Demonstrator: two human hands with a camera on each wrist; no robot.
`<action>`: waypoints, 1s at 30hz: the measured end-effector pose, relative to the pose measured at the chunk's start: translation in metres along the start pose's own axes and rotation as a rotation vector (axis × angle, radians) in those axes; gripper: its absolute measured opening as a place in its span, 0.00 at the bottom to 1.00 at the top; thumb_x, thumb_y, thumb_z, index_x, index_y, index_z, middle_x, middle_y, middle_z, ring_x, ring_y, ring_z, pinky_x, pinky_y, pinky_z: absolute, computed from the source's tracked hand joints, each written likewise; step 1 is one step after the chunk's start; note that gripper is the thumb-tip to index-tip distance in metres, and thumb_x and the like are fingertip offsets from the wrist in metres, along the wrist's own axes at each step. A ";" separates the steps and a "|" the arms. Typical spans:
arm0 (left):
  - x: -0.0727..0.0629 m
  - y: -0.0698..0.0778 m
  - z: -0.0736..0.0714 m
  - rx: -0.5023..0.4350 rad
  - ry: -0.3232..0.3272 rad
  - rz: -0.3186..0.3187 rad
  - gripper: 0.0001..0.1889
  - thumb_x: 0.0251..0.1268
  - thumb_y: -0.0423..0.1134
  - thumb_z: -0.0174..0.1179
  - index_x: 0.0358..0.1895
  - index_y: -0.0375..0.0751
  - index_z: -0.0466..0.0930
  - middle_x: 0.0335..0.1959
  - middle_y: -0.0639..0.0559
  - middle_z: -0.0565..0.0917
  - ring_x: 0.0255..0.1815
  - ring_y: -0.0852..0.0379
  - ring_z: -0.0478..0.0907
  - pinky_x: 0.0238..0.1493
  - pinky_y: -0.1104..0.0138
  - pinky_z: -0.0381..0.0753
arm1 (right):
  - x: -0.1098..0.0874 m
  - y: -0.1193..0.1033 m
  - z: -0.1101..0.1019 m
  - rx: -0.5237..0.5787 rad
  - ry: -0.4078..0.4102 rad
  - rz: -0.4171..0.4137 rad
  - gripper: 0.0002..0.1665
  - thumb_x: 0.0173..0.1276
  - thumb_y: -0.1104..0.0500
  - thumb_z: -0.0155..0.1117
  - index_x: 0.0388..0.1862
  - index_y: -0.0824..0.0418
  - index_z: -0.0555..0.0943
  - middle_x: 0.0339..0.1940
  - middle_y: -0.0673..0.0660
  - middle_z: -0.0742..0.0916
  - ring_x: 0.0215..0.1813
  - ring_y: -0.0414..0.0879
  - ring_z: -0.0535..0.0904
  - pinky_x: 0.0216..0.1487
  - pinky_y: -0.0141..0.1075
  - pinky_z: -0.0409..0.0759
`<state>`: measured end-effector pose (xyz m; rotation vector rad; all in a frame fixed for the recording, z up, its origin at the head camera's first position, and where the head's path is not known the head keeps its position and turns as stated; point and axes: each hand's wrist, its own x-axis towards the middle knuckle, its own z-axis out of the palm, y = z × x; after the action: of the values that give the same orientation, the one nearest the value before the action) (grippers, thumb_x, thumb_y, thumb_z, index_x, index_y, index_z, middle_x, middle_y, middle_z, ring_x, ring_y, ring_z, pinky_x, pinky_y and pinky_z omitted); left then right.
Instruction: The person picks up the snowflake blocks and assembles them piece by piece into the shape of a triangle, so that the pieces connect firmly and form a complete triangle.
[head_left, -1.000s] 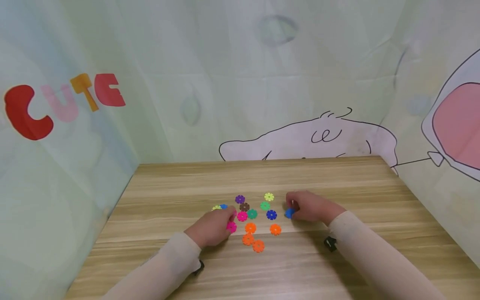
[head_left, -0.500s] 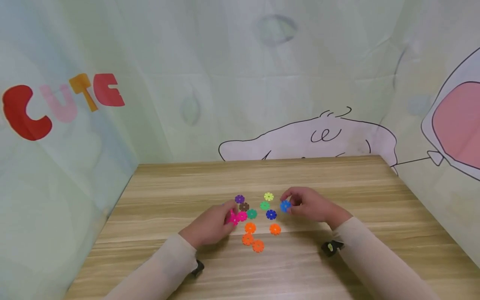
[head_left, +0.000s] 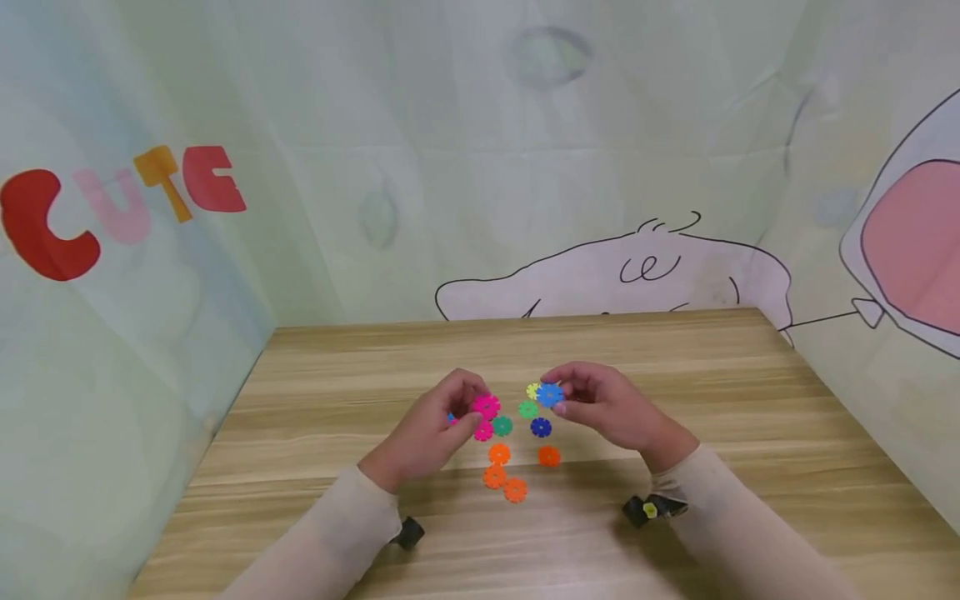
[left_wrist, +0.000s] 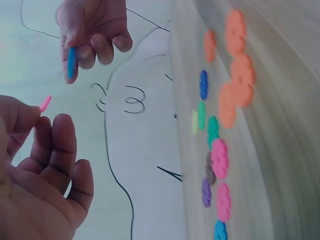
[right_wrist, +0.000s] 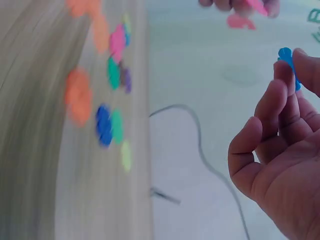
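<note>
Blue disc [head_left: 548, 402], pinched by right hand [head_left: 617, 410], partly hides a yellow disc [head_left: 532, 390]; left hand [head_left: 429, 432] pinches a pink one [head_left: 488, 401].

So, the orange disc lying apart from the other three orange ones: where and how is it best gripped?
Probably pinch the lone orange disc by opposite edges of its notched rim, coming from above and the right: it lies flat and thin on the table, with the other three orange discs to its left.
</note>
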<state>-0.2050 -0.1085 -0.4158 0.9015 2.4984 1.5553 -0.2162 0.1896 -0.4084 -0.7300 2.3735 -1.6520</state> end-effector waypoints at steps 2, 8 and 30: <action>0.000 0.004 0.001 -0.017 0.010 0.010 0.15 0.75 0.28 0.57 0.58 0.47 0.74 0.37 0.54 0.79 0.40 0.52 0.77 0.44 0.64 0.81 | -0.001 -0.006 0.005 0.047 0.008 -0.021 0.18 0.74 0.69 0.66 0.62 0.69 0.81 0.42 0.59 0.83 0.43 0.48 0.82 0.48 0.31 0.87; 0.000 0.015 0.005 -0.026 0.032 0.042 0.13 0.76 0.30 0.59 0.58 0.46 0.73 0.40 0.48 0.82 0.40 0.51 0.78 0.42 0.66 0.83 | -0.003 -0.021 0.015 0.123 0.026 -0.060 0.19 0.74 0.70 0.65 0.62 0.72 0.80 0.43 0.60 0.84 0.41 0.45 0.84 0.48 0.33 0.88; -0.008 0.028 0.017 -0.032 0.074 0.228 0.13 0.75 0.26 0.57 0.56 0.44 0.77 0.42 0.51 0.84 0.38 0.58 0.79 0.41 0.64 0.85 | -0.012 -0.036 0.026 0.236 -0.054 -0.135 0.17 0.74 0.69 0.66 0.59 0.75 0.80 0.41 0.56 0.86 0.41 0.45 0.87 0.45 0.33 0.89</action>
<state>-0.1797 -0.0898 -0.4025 1.1813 2.4850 1.7178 -0.1850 0.1639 -0.3871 -0.8929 2.0863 -1.8980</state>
